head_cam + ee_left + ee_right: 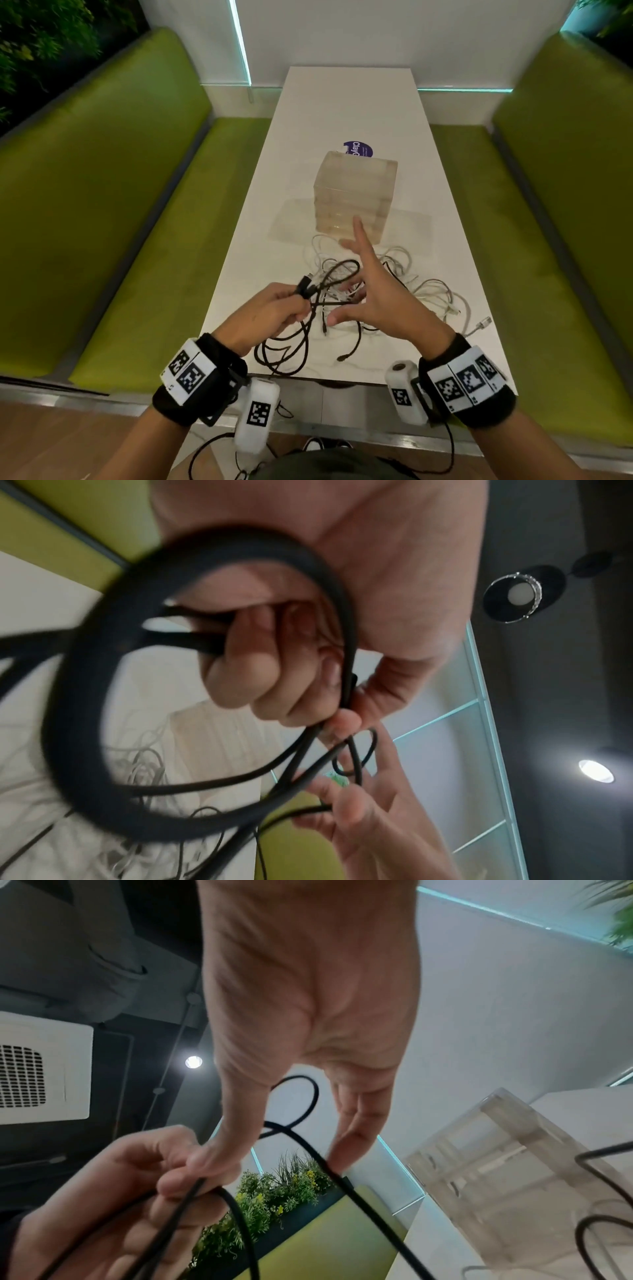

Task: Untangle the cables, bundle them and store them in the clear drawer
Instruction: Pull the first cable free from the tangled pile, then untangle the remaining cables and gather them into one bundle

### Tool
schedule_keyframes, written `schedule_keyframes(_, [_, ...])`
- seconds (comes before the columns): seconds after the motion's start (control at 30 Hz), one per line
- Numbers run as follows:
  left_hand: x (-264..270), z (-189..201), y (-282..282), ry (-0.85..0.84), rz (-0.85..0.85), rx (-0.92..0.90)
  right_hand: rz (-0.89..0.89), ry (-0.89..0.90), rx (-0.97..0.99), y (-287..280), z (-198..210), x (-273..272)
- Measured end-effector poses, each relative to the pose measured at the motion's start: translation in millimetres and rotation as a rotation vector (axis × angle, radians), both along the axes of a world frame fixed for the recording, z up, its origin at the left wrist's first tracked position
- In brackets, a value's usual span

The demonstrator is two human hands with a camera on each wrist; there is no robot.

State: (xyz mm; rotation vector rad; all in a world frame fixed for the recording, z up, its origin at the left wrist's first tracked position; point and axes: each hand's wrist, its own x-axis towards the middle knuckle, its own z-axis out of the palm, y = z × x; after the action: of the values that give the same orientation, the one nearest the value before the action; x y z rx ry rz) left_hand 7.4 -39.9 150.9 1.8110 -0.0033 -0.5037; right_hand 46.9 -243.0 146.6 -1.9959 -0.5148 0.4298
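Note:
My left hand (274, 310) grips several loops of a black cable (337, 274) above the table's near end, a black plug sticking up from its fingers. In the left wrist view, the left hand (267, 669) curls round the blurred black cable (78, 723). My right hand (376, 294) is beside it, fingers straight and spread, and one strand lies across them. Its thumb and fingertips touch the black cable (308, 1146) in the right wrist view. A tangle of white cables (428, 287) lies under both hands. The clear drawer unit (356, 195) stands just beyond, its drawers closed.
The narrow white table (342, 102) runs away from me between two green benches (102, 205). A purple round label (358, 150) lies behind the drawer unit. A white cable's clear plug (483, 322) lies near the table's right edge. Black cable ends trail by the near edge (291, 363).

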Motion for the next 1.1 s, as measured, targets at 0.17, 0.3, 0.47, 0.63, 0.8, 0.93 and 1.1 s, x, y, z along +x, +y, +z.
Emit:
schedule_keyframes(0.17, [-10, -1, -6, 0.076, -0.046, -0.074, 0.122, 0.035, 0.023, -3, 2, -9])
schedule_keyframes(0.3, [-9, -7, -1, 0.047, 0.149, -0.252, 0.063, 0.219, 0.189, -6, 5, -18])
schedule_keyframes(0.47, [-4, -10, 5, 0.083, 0.318, -0.491, 0.110, 0.266, 0.215, -6, -5, -26])
schedule_keyframes(0.63, [-11, -9, -8, 0.111, 0.205, -0.547, 0.025, 0.208, 0.312, 8, -22, -34])
schedule_keyframes(0.8, [-14, -7, -8, 0.129, 0.126, -0.525, -0.035, 0.118, 0.350, 8, -20, -32])
schedule_keyframes(0.93, [-7, -8, -2, 0.009, 0.225, -0.332, 0.080, 0.185, 0.170, -3, -20, -32])
schedule_keyframes(1.1, [0, -13, 17, -0.066, 0.299, -0.240, 0.363, 0.100, -0.281, -16, -52, -34])
